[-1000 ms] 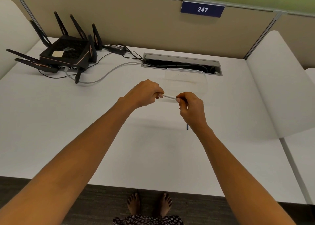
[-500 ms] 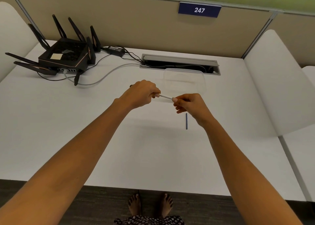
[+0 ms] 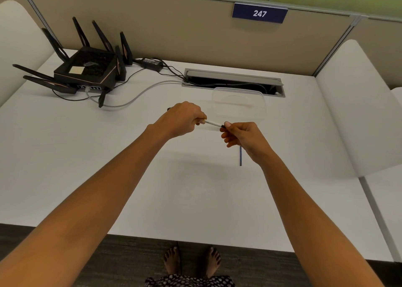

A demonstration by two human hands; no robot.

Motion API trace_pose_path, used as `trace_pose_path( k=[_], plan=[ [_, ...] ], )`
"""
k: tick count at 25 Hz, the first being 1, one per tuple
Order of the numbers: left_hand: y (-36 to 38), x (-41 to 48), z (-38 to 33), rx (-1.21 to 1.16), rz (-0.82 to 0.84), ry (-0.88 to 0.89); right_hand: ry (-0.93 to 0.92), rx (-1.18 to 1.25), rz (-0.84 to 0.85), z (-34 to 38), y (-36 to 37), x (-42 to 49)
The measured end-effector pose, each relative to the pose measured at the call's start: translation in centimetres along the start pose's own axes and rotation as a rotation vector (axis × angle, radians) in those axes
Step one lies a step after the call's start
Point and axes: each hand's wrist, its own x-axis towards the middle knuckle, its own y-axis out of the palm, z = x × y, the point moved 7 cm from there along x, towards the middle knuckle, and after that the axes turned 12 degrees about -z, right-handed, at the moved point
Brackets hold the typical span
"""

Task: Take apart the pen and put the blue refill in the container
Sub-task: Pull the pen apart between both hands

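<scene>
clear plastic container (image 3: 239, 104), matt white desk (image 3: 152, 178)

Both bare forearms reach forward and converge over the desk. Left hand (image 3: 181, 118) curled into a loose fist, knuckles up, thumb and forefinger pinching one end of the pen barrel (image 3: 214, 124). Right hand (image 3: 243, 135) turned palm-left, fingers half-curled, thumb and index tip pinching the barrel's other, dark end. Hands close together, not touching. Bare feet visible below.
</scene>
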Motion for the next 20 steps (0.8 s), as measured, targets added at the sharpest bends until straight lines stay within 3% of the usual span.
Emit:
trace_pose_path(
  k=[11, 16, 18, 20],
  plan=[
    [0.4, 0.7, 0.4, -0.038, 0.004, -0.020, -0.323, -0.323, -0.204, 1.6, -0.7, 0.5],
    [0.5, 1.3, 0.0, -0.094, 0.001, 0.000, -0.693, -0.525, -0.262, 3.7, 0.0, -1.2],
    [-0.4, 1.0, 2.0, -0.074, -0.017, -0.020, -0.809, -0.577, -0.365, 4.1, -1.8, -1.8],
    [-1.9, 0.2, 5.1, -0.052, -0.059, -0.067, -0.800, -0.545, -0.465, 3.7, -5.6, -2.0]
  ],
)
